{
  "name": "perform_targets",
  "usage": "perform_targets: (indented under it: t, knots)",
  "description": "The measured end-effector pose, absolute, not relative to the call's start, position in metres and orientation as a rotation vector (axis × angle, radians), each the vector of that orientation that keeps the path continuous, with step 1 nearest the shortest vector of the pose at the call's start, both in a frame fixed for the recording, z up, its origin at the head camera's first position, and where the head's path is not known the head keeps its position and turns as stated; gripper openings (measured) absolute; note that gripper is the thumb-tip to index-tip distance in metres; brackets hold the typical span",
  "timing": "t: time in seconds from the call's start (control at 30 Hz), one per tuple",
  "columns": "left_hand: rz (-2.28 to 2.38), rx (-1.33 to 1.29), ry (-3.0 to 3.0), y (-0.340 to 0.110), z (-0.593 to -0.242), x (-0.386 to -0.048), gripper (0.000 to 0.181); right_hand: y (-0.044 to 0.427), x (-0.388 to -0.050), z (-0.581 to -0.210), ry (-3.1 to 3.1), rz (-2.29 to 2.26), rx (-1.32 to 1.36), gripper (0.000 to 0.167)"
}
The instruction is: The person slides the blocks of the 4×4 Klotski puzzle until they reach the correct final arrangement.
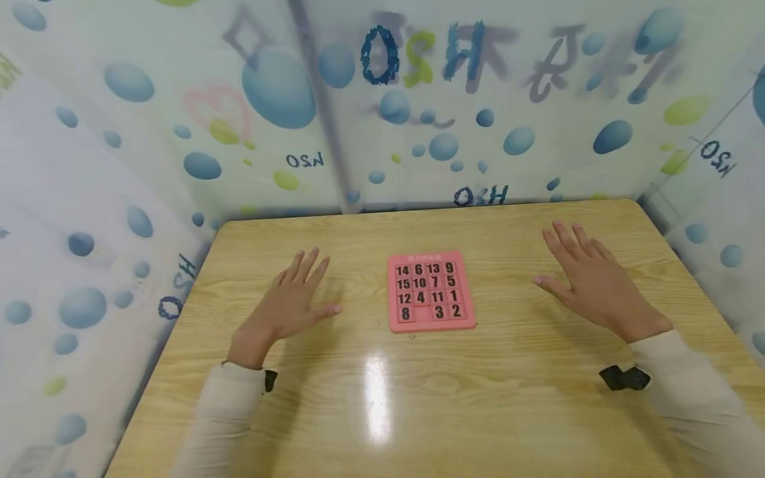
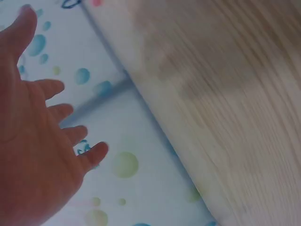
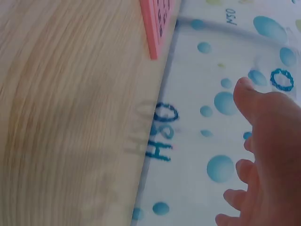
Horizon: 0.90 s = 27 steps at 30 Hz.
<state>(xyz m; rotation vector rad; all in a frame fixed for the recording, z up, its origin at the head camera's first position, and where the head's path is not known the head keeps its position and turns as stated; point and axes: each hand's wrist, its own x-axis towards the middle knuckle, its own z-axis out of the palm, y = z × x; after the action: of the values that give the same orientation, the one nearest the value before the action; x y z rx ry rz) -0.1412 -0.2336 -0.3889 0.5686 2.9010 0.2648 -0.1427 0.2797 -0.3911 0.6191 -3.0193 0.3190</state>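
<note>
The number puzzle (image 1: pixel 423 327) lies on the surface (image 1: pixel 478 398), between your hands and nearer the surface's far edge than its near one. Your left hand (image 1: pixel 291 300) is to its left, your right hand (image 1: pixel 597 285) to its right, both apart from it. In the puzzle, the tiles (image 1: pixel 435 283) run, left to right from the far row: 14-6-13-9; 15-10-7-5; 12-4-11-1; then, nearest you, 8, a gap, 3, 2. Behind the surface stands the back wall (image 1: pixel 514 172).
</note>
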Motion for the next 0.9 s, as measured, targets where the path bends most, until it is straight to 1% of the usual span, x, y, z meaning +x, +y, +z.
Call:
perform_targets:
  t: [0.23,0.33,0.5,0.73,0.8,0.9]
  knots:
    - [0.392,0.622,2.743,-0.181,-0.393,-0.152,0.102,0.231,-0.148,-0.406,-3.027,0.361,0.735,0.081]
    - [0.391,0.589,2.695,-0.165,-0.397,-0.157,0.103,0.210,-0.149,-0.415,-3.016,0.353,0.814,0.080]
    - [0.369,0.531,2.650,-0.147,-0.406,-0.162,0.106,0.186,-0.150,-0.426,-3.000,0.275,0.944,0.078]
    - [0.367,0.539,2.617,-0.133,-0.418,-0.164,0.118,0.162,-0.148,-0.437,-2.949,0.234,1.107,0.071]
    - [0.388,0.545,2.618,-0.131,-0.421,-0.164,0.116,0.155,-0.147,-0.438,-2.946,0.238,1.129,0.070]
    - [0.404,0.543,2.606,-0.130,-0.422,-0.162,0.107,0.145,-0.146,-0.440,-2.935,0.231,1.163,0.069]
